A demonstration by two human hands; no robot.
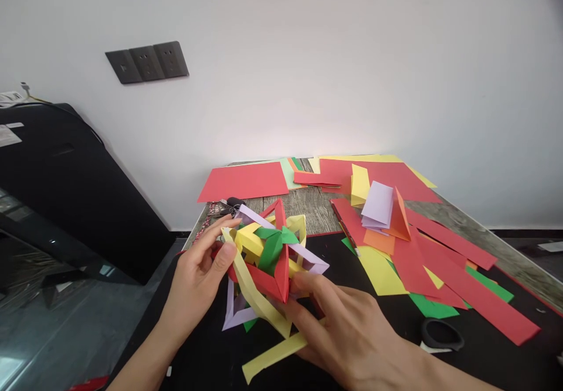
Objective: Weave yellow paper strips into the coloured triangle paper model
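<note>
Between my hands is a folded paper model made of red, yellow, green and lilac strips woven into pointed frames. My left hand is closed on its left side, thumb and fingers pinching a pale yellow strip that bends down across the front. My right hand grips the model's lower right, near a red point, with its fingertips partly hidden behind the paper. Another length of pale yellow strip sticks out leftward from under my right hand. The model's underside is hidden.
Red sheets lie at the back of the table. Coloured paper strips are heaped on the right, with a folded lilac paper standing on them. A black-handled tool lies at front right. A black mat covers the near tabletop.
</note>
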